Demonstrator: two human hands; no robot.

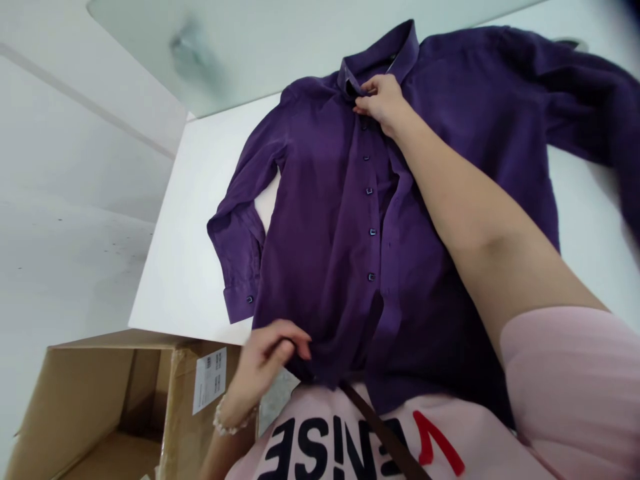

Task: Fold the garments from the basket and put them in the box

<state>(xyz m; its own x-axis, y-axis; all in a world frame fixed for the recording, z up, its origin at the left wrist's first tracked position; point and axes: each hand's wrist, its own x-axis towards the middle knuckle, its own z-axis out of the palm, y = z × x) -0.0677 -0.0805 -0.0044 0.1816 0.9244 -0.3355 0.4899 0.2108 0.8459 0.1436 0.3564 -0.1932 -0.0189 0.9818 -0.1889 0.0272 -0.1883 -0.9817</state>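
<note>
Atop the purple shirt (pixel 325 233), the right hand (pixel 381 101) pinches just below the collar (pixel 380 50).

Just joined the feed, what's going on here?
A person is handling a purple shirt laid out, buttons up, on a white table. Their right hand pinches the front just below the collar, while their left hand grips the lower front edge. The sleeves are spread to either side. An open cardboard box sits by the table's near edge, beside the left hand.
</note>
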